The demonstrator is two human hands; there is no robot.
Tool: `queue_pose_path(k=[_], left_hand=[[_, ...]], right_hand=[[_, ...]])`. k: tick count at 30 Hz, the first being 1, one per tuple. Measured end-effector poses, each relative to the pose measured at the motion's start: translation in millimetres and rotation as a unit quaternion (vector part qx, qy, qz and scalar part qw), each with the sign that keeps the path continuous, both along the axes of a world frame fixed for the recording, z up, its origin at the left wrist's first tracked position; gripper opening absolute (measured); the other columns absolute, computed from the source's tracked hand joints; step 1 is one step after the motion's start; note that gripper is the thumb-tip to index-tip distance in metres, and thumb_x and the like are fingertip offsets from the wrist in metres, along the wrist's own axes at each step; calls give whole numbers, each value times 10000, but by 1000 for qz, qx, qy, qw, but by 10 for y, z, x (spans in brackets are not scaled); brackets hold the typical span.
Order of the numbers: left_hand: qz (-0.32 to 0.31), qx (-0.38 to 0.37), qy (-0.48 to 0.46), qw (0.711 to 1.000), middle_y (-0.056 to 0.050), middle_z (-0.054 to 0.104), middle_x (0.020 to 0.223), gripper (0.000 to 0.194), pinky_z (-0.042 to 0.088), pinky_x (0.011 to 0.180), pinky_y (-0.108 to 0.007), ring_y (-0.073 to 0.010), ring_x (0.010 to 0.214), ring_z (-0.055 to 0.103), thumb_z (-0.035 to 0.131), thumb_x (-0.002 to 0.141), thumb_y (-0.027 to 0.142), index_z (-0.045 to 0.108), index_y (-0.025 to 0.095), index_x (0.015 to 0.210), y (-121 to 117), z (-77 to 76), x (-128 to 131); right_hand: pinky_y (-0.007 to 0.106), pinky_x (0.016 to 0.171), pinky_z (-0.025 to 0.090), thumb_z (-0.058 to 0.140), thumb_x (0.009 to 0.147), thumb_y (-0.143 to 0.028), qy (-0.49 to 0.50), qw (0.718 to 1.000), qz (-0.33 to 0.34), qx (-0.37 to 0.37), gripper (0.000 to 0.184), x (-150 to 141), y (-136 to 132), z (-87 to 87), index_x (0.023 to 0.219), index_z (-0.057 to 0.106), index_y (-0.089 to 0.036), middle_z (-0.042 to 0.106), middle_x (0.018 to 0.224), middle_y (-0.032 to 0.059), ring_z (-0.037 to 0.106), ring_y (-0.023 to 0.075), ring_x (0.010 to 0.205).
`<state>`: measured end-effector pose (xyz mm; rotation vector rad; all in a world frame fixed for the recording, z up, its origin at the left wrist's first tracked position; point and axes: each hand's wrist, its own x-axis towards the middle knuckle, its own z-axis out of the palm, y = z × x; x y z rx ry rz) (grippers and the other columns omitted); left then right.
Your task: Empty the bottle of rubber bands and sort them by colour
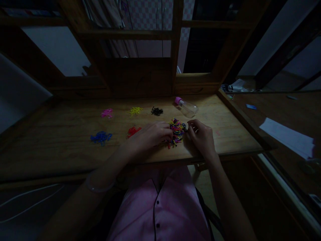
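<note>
A mixed pile of small coloured loops (177, 131), like thin elastic bands, lies on the desk between my hands. My left hand (157, 131) rests against its left side, fingers curled; what they hold, if anything, is hidden. At the right edge of the pile, my right hand (201, 134) has thumb and forefinger pinched around a small dark loop (185, 130). Sorted by colour, smaller heaps lie left and behind: a red heap (132, 131), partly behind my left hand, a blue heap (101, 137), a pink heap (107, 113), a yellow heap (135, 110) and a black heap (156, 111).
A clear bottle (188, 108) with a pink cap lies on its side behind my right hand. The wooden desk (62, 134) has a shelf frame (140, 77) along its back. On a brown surface to the right lie white papers (287, 136) and a small blue packet (251, 106).
</note>
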<state>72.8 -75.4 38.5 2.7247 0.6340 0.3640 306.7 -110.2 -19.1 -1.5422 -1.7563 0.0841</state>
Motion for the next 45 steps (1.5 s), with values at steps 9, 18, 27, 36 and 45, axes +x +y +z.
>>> queue_pose_path(k=[9, 18, 27, 36, 45], left_hand=[[59, -5, -32, 998, -63, 670, 982, 230, 455, 813, -304, -194, 902, 623, 467, 956, 302, 673, 203, 984, 47, -47, -64], [126, -72, -126, 981, -51, 691, 981, 257, 455, 803, -292, -187, 891, 632, 510, 939, 363, 695, 196, 1004, -23, -52, -52], [162, -81, -136, 974, -21, 681, 896, 239, 448, 756, -275, -169, 838, 617, 559, 902, 402, 675, 193, 894, -137, 51, -233], [303, -9, -104, 947, -35, 662, 933, 228, 444, 779, -305, -189, 866, 606, 553, 896, 404, 667, 206, 886, -266, -35, -1019], [353, -1, -80, 932, -72, 691, 1042, 215, 469, 867, -373, -227, 952, 628, 515, 901, 317, 686, 207, 969, -202, -72, -1228]], right_hand=[[277, 639, 439, 494, 913, -257, 32, 999, 8, 7, 178, -28, -33, 77, 984, 648, -203, 693, 821, 38, 608, 160, 650], [294, 755, 507, 583, 901, -283, 133, 968, 211, 1, 184, -297, -146, 155, 1046, 685, -233, 718, 989, 31, 650, 171, 857], [289, 718, 488, 545, 922, -231, 153, 967, 205, 2, 127, -361, -160, 149, 954, 665, -205, 692, 903, 41, 626, 168, 810], [294, 711, 473, 541, 927, -274, 110, 984, 140, 0, 182, -329, -154, 123, 1060, 645, -205, 668, 973, 54, 604, 168, 807], [294, 732, 516, 529, 934, -296, 159, 981, 108, 5, 265, -343, -176, 183, 1186, 582, -233, 678, 1010, 42, 645, 173, 887]])
